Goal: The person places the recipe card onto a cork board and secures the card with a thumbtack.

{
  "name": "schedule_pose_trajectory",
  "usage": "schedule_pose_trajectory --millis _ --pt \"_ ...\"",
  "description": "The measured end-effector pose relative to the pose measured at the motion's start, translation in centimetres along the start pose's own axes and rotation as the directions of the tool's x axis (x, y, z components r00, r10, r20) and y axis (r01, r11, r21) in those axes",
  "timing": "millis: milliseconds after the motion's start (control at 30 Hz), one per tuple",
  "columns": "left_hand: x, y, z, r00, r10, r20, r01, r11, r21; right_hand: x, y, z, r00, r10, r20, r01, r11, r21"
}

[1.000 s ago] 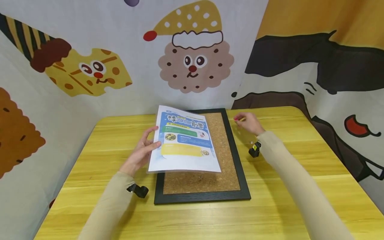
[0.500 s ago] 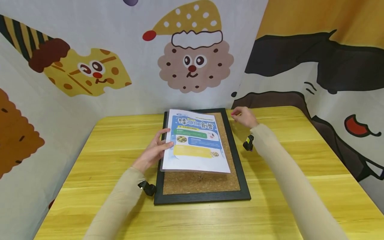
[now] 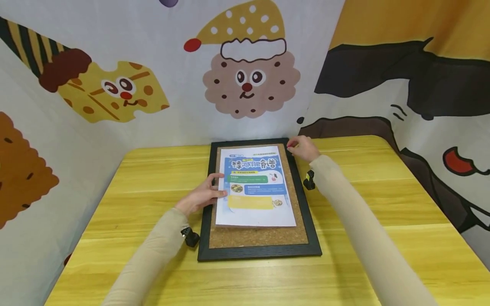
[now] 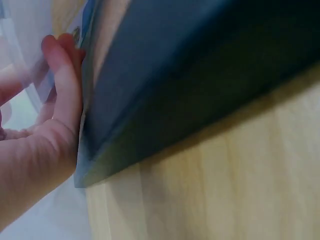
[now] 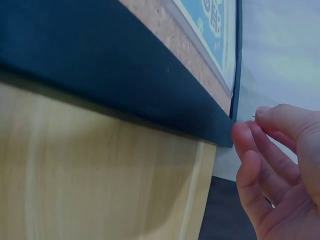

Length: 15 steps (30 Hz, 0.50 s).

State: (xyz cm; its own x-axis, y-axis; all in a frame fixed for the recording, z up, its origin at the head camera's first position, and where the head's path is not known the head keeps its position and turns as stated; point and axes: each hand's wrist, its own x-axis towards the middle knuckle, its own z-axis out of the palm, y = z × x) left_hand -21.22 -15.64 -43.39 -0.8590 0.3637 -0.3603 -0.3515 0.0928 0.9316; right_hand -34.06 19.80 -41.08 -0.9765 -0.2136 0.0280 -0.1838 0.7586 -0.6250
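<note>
A laminated printed sheet [image 3: 256,216], blue, green and yellow with Chinese lettering, lies over a black-framed corkboard [image 3: 260,237]. Its lower edge appears slightly raised above the cork. My left hand [image 3: 202,195] holds the sheet's left edge, thumb and fingers at the margin; in the left wrist view, the same hand [image 4: 55,110] has its fingers against the clear film. At the board's top right corner, my right hand [image 3: 305,148] pinches a small pink push pin [image 3: 289,146]. The pin's thin metal point [image 5: 254,116] pokes out past the fingertips in the right wrist view.
The board rests on a yellow wood-grain table [image 3: 153,178]. Right behind it hangs a white cloth [image 3: 176,123] printed with cartoon food figures. Each wrist carries a small black camera, left camera [image 3: 190,238] and right camera [image 3: 309,180].
My left hand has moved the sheet rightward and lowered it over the cork, squarer to the frame. The right hand has moved left with the push pin to the board's top right corner.
</note>
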Motion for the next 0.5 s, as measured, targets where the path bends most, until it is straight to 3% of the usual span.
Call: schedule_pose_trajectory --millis 267,500 --pt "0.1 -0.1 0.5 0.998 -0.014 0.064 0.007 0.995 0.097 0.7 0.1 1.1 1.000 -0.017 -0.013 0.016 1.000 -0.019" --pt "0.2 0.2 0.6 0.997 -0.035 0.074 0.026 0.991 0.130 1.7 -0.1 1.9 1.000 -0.008 -0.014 0.008 1.000 -0.018"
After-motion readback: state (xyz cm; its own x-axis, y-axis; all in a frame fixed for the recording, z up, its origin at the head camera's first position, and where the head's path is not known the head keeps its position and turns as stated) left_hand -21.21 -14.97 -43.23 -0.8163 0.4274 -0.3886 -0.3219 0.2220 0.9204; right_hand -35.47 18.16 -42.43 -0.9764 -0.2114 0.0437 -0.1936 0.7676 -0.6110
